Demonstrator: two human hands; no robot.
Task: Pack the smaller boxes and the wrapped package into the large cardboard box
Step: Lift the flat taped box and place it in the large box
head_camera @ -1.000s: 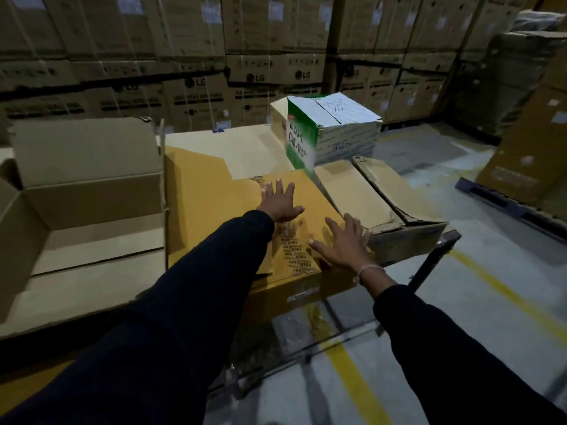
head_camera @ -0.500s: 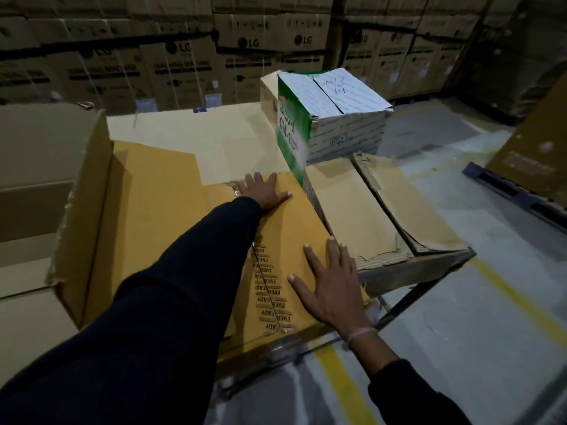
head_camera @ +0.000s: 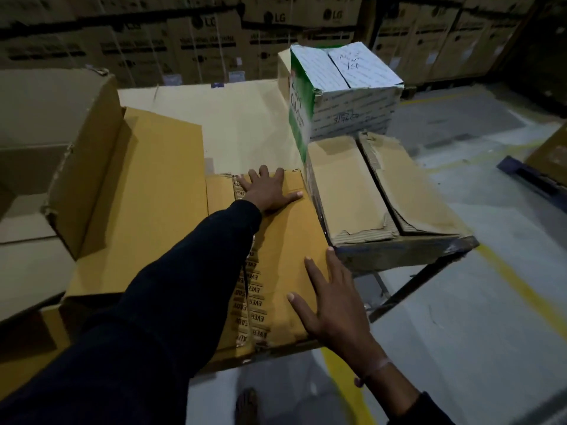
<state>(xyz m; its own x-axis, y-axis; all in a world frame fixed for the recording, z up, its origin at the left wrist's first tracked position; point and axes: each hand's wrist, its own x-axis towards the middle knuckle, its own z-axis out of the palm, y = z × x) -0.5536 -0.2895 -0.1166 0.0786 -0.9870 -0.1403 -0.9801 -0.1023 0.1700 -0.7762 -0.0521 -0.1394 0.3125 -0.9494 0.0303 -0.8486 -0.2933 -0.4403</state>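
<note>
1. Both palms lie flat with fingers spread, gripping nothing: my left hand [head_camera: 270, 191] presses the far end of the taped box [head_camera: 285, 256], my right hand [head_camera: 331, 311] its near right edge.
2. Left of it, the large cardboard box [head_camera: 58, 142] lies open, on its side.
3. Stiff board, probably heavy; I'd grab opposite bottom edges, not the tape.
4. Beyond, the green-and-white box [head_camera: 346, 93] waits.

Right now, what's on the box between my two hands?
Only bare box top with its printed tape strip between left hand and right hand, head view.
</note>
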